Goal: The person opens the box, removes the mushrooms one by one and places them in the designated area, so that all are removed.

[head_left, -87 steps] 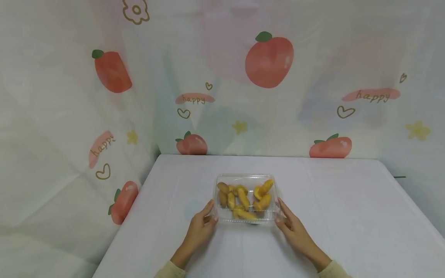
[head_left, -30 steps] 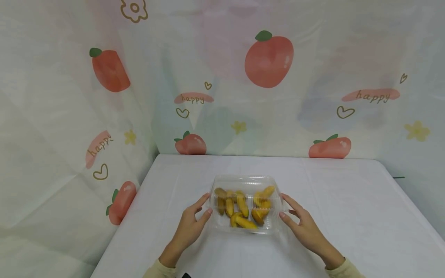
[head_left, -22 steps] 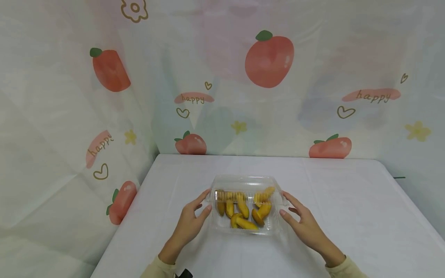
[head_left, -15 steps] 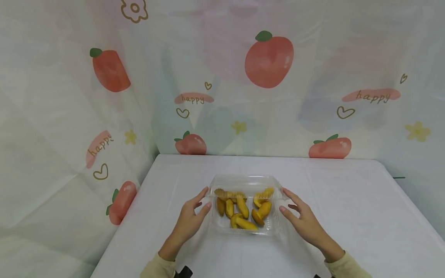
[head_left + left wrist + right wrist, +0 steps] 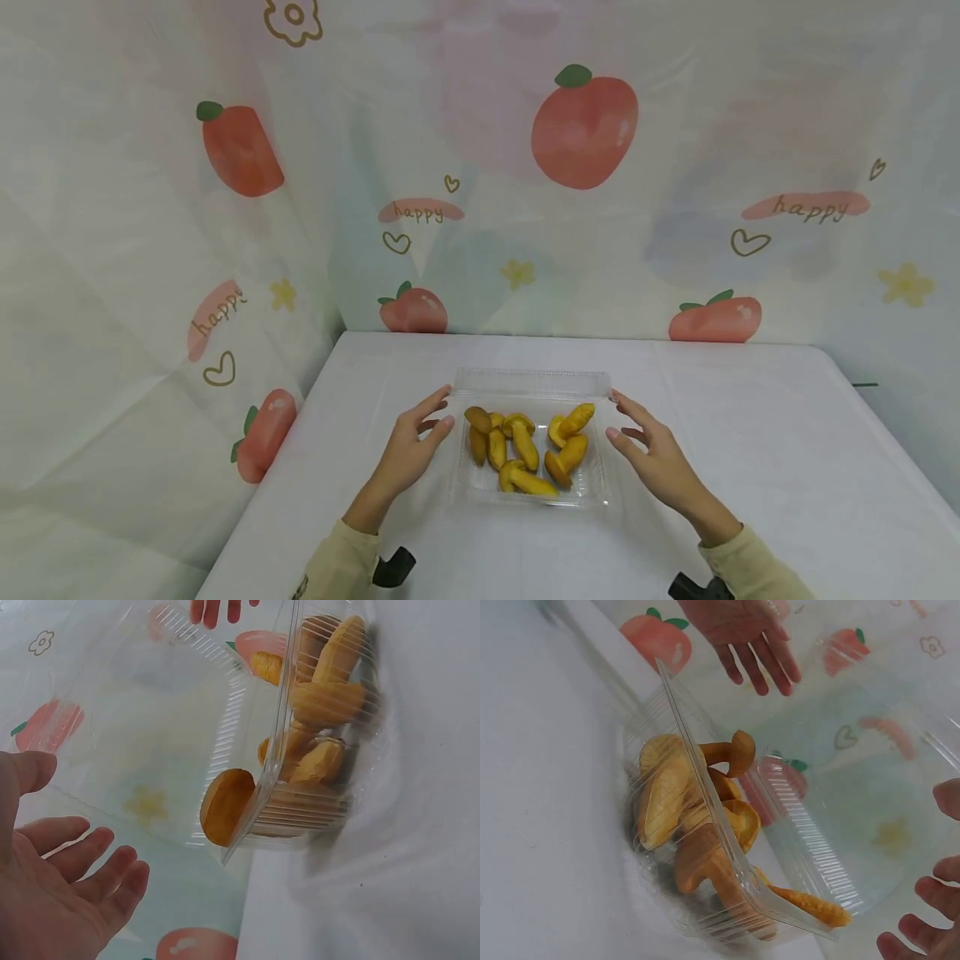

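A clear plastic clamshell box [image 5: 592,492] sits on the white table, holding several yellow-brown mushrooms [image 5: 525,443]. Its hinged lid [image 5: 532,382] stands raised at the back. My left hand [image 5: 408,450] is at the lid's left end, index fingertip close to the corner, thumb apart from the fingers. Mirroring it, my right hand [image 5: 656,462] has its fingertips right by the lid's right corner. In the left wrist view, the left fingers [image 5: 97,881] are spread and loosely bent beside the see-through lid. One mushroom cap [image 5: 227,807] pokes above the box rim in that view.
White cloth covers the table [image 5: 750,433] around the box. Behind it hangs a backdrop [image 5: 480,125] printed with fruit, hearts and the word happy, and a similar sheet hangs at the left. Dark wrist devices [image 5: 394,567] show by both sleeves.
The lid, lying over the mushrooms earlier, has swung up and back, uncovering them. Both hands have moved apart and then slightly away from me with it. The box came a little nearer earlier.
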The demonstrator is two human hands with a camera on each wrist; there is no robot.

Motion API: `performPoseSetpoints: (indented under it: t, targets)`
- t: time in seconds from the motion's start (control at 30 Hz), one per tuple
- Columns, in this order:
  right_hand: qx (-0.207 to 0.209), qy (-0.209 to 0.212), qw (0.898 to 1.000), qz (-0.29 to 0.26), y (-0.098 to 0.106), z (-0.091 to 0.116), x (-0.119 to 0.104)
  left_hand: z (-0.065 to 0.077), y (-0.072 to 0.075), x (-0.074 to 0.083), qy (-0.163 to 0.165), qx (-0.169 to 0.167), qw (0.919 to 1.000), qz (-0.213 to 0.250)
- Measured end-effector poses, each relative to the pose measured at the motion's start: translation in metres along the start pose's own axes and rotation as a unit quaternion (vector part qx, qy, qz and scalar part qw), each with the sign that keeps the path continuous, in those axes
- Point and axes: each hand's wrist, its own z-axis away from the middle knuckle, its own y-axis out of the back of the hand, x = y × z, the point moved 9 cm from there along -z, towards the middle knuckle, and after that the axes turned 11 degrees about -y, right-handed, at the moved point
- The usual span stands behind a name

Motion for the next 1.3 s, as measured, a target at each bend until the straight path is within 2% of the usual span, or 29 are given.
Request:
performPoseSetpoints:
  t: [0.2, 0.37, 0.63, 0.9, 1.17, 1.3]
  targets:
    - [-0.011, -0.009, 1.000, -0.005, 0.002, -0.010, 0.002, -0.014, 0.000, -0.003, -0.016, -0.014, 0.9998, 0.001]
    - [-0.017, -0.013, 1.000, -0.007, 0.002, -0.020, 0.006, -0.024, 0.000, -0.010, -0.019, -0.026, 0.9993, 0.019]
    - [-0.042, -0.036, 0.998, -0.024, 0.000, -0.042, 0.013, -0.041, -0.004, -0.023, -0.018, -0.063, 0.9970, 0.040]
    - [-0.088, -0.088, 0.991, -0.043, -0.008, -0.059, 0.025, -0.058, -0.015, -0.037, 0.008, -0.092, 0.9945, 0.050]
    - [-0.115, -0.116, 0.985, -0.061, -0.014, -0.078, 0.025, -0.075, -0.012, -0.051, 0.054, -0.083, 0.9920, 0.078]
    - [-0.122, -0.126, 0.981, -0.081, -0.015, -0.083, 0.027, -0.079, -0.012, -0.058, 0.077, -0.085, 0.9894, 0.089]
